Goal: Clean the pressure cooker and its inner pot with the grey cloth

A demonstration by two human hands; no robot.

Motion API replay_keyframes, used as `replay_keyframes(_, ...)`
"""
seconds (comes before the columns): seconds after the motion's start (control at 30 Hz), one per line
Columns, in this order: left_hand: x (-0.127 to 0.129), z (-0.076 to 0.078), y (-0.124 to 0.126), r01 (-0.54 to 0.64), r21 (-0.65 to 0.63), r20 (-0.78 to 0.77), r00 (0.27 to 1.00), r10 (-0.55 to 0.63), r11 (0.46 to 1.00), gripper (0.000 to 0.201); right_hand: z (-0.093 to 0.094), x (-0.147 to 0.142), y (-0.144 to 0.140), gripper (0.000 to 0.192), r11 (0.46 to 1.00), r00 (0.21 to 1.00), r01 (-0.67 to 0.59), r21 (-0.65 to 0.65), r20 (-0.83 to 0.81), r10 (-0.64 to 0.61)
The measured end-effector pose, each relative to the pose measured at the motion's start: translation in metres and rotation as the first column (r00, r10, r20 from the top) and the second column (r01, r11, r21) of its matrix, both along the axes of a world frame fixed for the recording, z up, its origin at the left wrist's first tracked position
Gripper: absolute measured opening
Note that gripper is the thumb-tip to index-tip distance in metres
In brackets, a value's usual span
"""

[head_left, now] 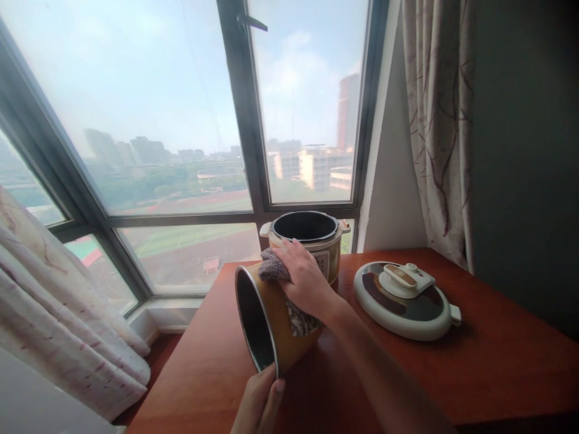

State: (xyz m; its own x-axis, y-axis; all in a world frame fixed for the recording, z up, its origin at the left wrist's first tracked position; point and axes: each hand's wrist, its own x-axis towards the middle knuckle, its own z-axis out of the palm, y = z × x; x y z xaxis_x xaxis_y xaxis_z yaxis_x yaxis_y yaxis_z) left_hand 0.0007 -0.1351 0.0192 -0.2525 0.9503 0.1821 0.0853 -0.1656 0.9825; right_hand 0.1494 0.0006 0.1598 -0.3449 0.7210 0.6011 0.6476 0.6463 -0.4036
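A gold-sided inner pot (289, 337) with a dark inside is tipped on its side, its mouth facing left. My left hand (260, 395) pinches the pot's lower rim, thumb outside. Against the upper outer wall, my right hand (303, 271) presses a grey-brown cloth (272, 266). Part of the cloth hangs below that hand. Right behind the pot stands the pressure cooker body (335, 259), lidless, with a dark opening and cream side handles. The pot and my right hand hide part of its front.
The cooker lid (402, 299) lies on the right of the reddish-brown wooden table (190, 374). Windows (172, 108) rise behind the table. Patterned curtains hang at the left (58, 325) and right (441, 120).
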Motion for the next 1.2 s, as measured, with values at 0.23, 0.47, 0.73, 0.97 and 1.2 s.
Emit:
replay_keyframes(0.23,0.008,0.005,0.008,-0.092,-0.022,0.121,0.988,0.094,0.996,0.045,-0.021,0.006,-0.03,0.065,0.998,0.995,0.059,0.027,-0.087,-0.056)
replay_keyframes(0.47,0.002,0.05,0.015,0.04,-0.114,0.292,0.956,-0.006,0.993,0.056,-0.071,-0.003,-0.082,0.073,0.959,0.991,0.091,0.268,-0.115,-0.062)
replay_keyframes(0.73,0.009,0.07,0.016,0.12,-0.195,0.546,0.838,0.006,0.973,0.059,-0.149,-0.012,-0.11,0.06,0.88,0.974,0.227,0.418,-0.113,-0.197)
replay_keyframes(0.97,-0.012,0.069,0.012,0.075,-0.155,0.652,0.757,0.045,0.985,0.052,-0.161,-0.02,-0.128,0.054,0.91,0.973,0.227,0.346,-0.114,-0.199)
replay_keyframes(1.2,-0.022,0.07,0.018,-0.001,0.019,0.855,0.518,-0.016,1.0,0.042,-0.178,-0.034,-0.119,0.054,0.893,0.894,0.352,0.278,-0.383,-0.233)
